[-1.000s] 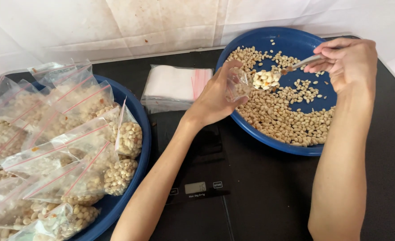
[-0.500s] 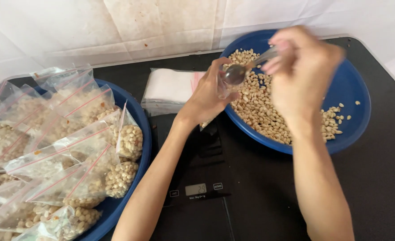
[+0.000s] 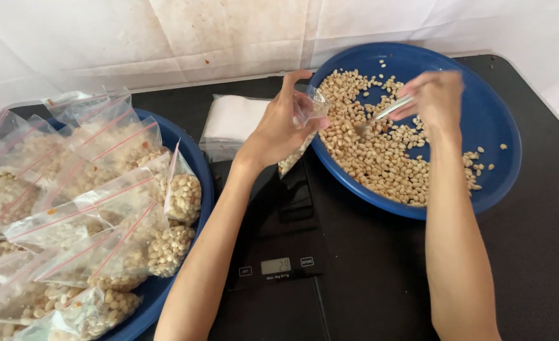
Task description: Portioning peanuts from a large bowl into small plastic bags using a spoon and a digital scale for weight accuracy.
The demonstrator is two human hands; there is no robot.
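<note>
My left hand [image 3: 278, 126] holds a small clear plastic bag [image 3: 302, 132] open at its mouth, above the black kitchen scale [image 3: 279, 221]; pale peanuts fill the bag's bottom. My right hand [image 3: 436, 96] grips a metal spoon [image 3: 380, 115] whose bowl dips into the loose peanuts [image 3: 380, 151] in the blue round tray [image 3: 500, 145] at the right. The spoon's bowl is blurred and partly buried among the peanuts.
A second blue tray [image 3: 200, 170] at the left is piled with several sealed clear bags of peanuts [image 3: 96, 202]. A stack of empty zip bags [image 3: 232, 123] lies behind the scale. The black tabletop [image 3: 368, 271] ends at a white wall sheet [image 3: 229, 38].
My right hand has swung the spoon from the bag's mouth back down into the tray's peanuts. The left hand has lifted the bag slightly. The scale's display changed a second ago.
</note>
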